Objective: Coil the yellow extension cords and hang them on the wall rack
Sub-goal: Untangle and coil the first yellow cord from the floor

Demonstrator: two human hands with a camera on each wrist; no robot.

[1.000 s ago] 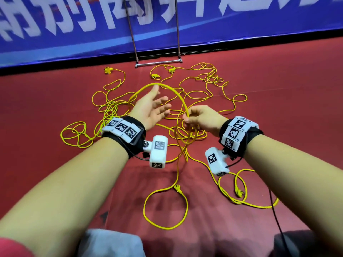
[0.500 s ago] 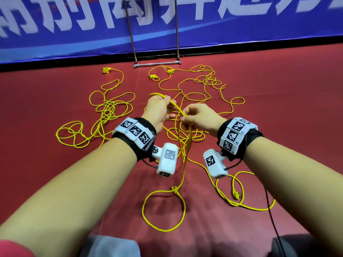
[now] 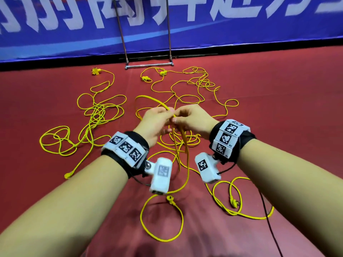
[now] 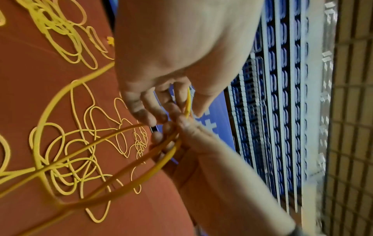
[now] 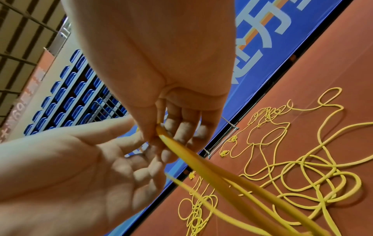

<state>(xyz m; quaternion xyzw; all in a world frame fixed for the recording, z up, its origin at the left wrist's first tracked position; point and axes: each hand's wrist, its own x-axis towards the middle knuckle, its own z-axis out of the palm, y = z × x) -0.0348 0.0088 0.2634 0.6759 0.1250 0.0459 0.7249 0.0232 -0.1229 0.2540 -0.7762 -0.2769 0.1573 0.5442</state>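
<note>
Both hands meet above the red floor (image 3: pixel 278 108). My right hand (image 3: pixel 193 119) pinches a bunch of yellow cord strands (image 3: pixel 182 145) that hang down in loops between the wrists; its thumb and fingers (image 5: pixel 177 127) squeeze the yellow cord (image 5: pixel 181 151). My left hand (image 3: pixel 156 123) holds another arc of the same yellow cord (image 3: pixel 148 98) against the right hand, with the cord (image 4: pixel 187 103) between thumb and fingers (image 4: pixel 145 102). The metal rack (image 3: pixel 148 64) stands at the far wall, with nothing visible on it.
More tangled yellow cord (image 3: pixel 100 112) sprawls over the floor left and ahead, with sockets (image 3: pixel 96 71) near the rack's base. Plug ends (image 3: pixel 170 199) and loops lie close below the wrists. A blue banner (image 3: pixel 241 25) backs the scene. A black cable (image 3: pixel 269 219) runs down at right.
My left hand swept a big arc of cord rightward and closed on it, meeting the right hand. The arc over the hands has shrunk.
</note>
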